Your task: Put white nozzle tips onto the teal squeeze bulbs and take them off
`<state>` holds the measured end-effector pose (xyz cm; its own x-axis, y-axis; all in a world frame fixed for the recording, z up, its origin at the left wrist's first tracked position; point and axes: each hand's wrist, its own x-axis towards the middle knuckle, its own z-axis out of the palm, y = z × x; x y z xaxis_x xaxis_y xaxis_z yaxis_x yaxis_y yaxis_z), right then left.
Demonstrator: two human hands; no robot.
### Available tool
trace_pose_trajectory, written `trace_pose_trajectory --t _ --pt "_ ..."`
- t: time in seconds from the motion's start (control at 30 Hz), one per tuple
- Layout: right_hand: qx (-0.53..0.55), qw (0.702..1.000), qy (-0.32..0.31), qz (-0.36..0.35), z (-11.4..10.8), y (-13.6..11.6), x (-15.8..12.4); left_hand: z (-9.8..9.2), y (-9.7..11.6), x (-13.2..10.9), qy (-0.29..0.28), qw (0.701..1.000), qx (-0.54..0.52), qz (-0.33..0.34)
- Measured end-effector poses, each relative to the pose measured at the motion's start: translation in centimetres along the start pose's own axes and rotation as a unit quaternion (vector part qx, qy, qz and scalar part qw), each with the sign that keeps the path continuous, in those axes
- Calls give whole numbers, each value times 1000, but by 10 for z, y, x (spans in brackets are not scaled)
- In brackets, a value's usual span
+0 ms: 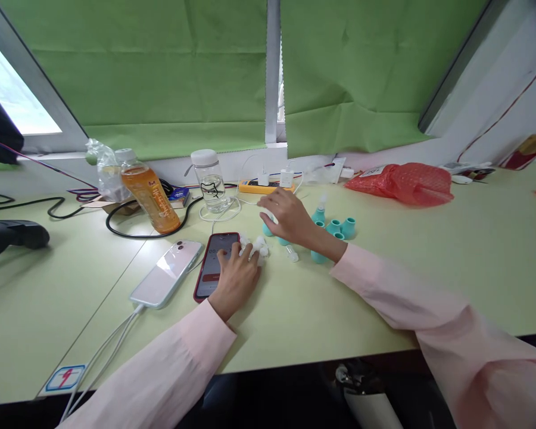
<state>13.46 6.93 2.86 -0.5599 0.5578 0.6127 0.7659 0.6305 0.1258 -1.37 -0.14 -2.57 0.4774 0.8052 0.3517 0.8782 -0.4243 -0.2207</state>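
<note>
My left hand (237, 277) has its fingers apart over the right edge of a red-cased phone (208, 271) and beside a small pile of clear plastic pieces (261, 246). Its fingertips touch or hover just over them; which, I cannot tell. My right hand (286, 215) reaches over several teal bulb-shaped pieces (348, 227), its thumb and fingers curved apart near a teal piece partly hidden below. Nothing shows between them. One teal piece (318, 215) has a clear tip standing in it. A clear piece (292, 254) lies on the table between my hands.
A white phone (166, 274) with cables lies at the left. Behind stand an orange drink bottle (150, 196), tilted, and a clear bottle (211, 185). A yellow power strip (252, 187) and a red bubble-wrap bag (402, 183) lie along the back of the table (406, 262).
</note>
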Motion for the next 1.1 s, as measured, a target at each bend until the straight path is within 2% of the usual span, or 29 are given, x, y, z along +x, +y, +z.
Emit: trace_pose_trajectory --t 0.1,0.23,0.37,0.47,0.6,0.7,0.8,0.9,0.97,1.1 --pt "39 994 -52 -89 7 -14 -24 1 1 1 1 1000 7 -1" --pt "69 986 -130 -75 29 -23 -52 -1 0 2 9 1000 -8 -6" --pt "97 980 -159 -63 40 -19 -60 -1 -1 2 -1 999 -39 0" --pt "124 982 -139 -40 36 -16 -61 1 -2 1 1 999 -45 1" --pt "203 977 -59 22 27 -17 -72 4 -3 1 -5 1000 -29 5" --pt "296 951 -21 90 21 -22 -87 6 -2 1 -9 1000 -22 -2" --pt "373 914 -25 157 15 -26 -100 7 -1 1 -8 1000 -25 -3" --pt "397 899 -18 185 9 -25 -103 5 1 1 0 999 -34 1" --pt "395 898 -3 196 6 -23 -101 3 2 1 9 999 -39 20" --pt "396 898 4 194 6 -23 -99 4 6 -1 26 994 -22 99"
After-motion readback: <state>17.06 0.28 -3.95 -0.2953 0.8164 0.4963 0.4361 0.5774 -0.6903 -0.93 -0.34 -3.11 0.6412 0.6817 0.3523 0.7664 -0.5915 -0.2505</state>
